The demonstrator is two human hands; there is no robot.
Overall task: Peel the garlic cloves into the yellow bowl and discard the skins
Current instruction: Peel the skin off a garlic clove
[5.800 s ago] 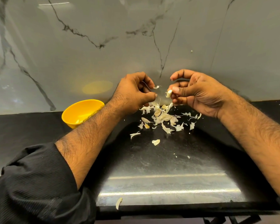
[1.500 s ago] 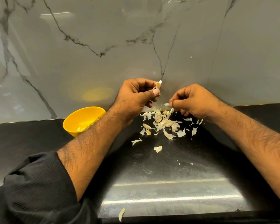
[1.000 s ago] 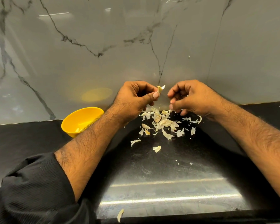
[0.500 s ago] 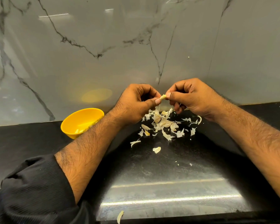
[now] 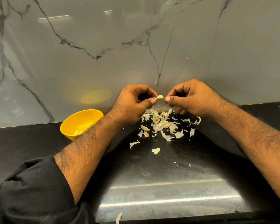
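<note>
My left hand (image 5: pixel 132 104) pinches a small pale garlic clove (image 5: pixel 159 97) between thumb and forefinger, held above the counter. My right hand (image 5: pixel 191 97) is just to the right of the clove, fingers curled, thumb tip a little apart from it; I cannot see anything held in it. Beneath both hands lies a heap of garlic skins (image 5: pixel 163 125) with some cloves mixed in. The yellow bowl (image 5: pixel 74 122) stands to the left against the wall, partly hidden by my left forearm, with a few peeled cloves inside.
The black counter (image 5: pixel 168 175) runs to a front edge near the bottom, where one loose skin (image 5: pixel 119 217) lies. Another stray skin piece (image 5: pixel 156 150) sits in front of the heap. A grey marble wall (image 5: pixel 103 46) rises directly behind.
Half a second ago my right thumb and forefinger touched the clove's tip; now the right hand has drawn slightly away. The left hand still holds the clove, with more of it showing.
</note>
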